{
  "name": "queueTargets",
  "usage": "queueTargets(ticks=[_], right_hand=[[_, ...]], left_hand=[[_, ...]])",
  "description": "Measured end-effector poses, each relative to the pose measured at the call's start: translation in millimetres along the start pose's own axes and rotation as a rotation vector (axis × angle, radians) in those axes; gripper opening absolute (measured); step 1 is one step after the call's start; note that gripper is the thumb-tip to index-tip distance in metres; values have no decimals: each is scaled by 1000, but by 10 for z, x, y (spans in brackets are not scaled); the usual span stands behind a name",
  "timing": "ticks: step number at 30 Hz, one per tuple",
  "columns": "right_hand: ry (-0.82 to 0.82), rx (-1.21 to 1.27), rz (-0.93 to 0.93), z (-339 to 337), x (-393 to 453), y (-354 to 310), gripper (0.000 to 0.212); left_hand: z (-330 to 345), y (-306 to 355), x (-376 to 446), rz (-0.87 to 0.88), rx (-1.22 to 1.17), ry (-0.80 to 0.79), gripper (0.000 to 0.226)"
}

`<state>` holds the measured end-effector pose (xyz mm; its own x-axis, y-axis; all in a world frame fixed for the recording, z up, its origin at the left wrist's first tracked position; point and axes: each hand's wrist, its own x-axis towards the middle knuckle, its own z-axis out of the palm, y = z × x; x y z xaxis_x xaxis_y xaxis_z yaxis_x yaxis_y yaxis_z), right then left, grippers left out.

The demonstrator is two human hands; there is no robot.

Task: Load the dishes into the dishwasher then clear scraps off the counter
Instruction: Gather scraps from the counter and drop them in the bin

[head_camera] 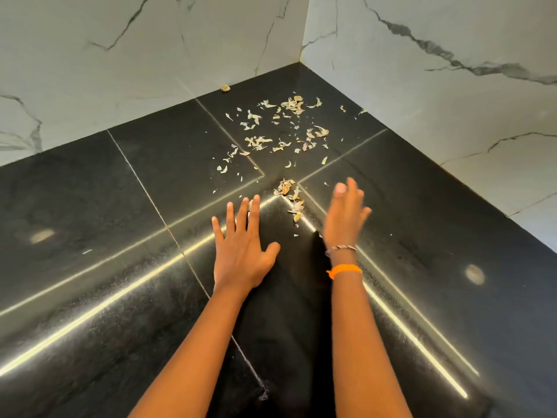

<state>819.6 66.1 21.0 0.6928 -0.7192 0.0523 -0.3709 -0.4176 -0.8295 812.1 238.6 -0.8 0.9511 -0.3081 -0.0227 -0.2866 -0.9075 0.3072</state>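
Pale, dry scraps (283, 131) lie scattered over the corner of the black stone counter (120, 206). A smaller clump of scraps (291, 196) sits nearer, between my two hands. My left hand (244, 251) lies flat on the counter with its fingers spread, just left of that clump. My right hand (345, 215) stands on its edge to the right of the clump, fingers relaxed and slightly blurred, holding nothing. An orange band and a thin bracelet circle my right wrist. No dishes or dishwasher are in view.
White marble walls (422, 86) with dark veins close the counter at the back and on the right, meeting in a corner. One small crumb (225, 88) lies against the back wall. Bright light strips reflect off the counter.
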Motion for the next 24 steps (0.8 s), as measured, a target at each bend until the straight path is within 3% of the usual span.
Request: queueTargets(ticks=[2,5,7,10,12,14,17,18,20,24], right_hand=[[107,-153,105,-289,4,269,55],[58,-328,87,-297,-82,307,79],[-69,-418,-62,-48,-115,135,91],[-379,-370,-287,357,-188,-96,73],[-505,-183,-307,455,-246,-213,57],[-479,-110,-383,422,-310,-246,52],[-513,-380,-861,347,-552,-176,50],[-586,-479,-1043,342,-652,-122,51],[-776,-649,-1239,374,-734,-5,58],[-757,-767,-1306,440,-260,-60,64]], left_hand=[[-8,0,-8,5,-12,1,88],[-26,-3,-11,9,-28,5,86],[-41,-1,-22,16,-43,3,86],[-41,-20,-22,26,-117,32,82],[-48,-27,-21,1,-326,121,73],[-103,-33,-27,-92,-693,255,61],[-222,-199,16,-167,-1016,495,45],[-256,-282,64,-167,-1026,525,39],[-314,-465,204,-179,-962,505,30],[-346,-740,458,-189,-702,428,24]])
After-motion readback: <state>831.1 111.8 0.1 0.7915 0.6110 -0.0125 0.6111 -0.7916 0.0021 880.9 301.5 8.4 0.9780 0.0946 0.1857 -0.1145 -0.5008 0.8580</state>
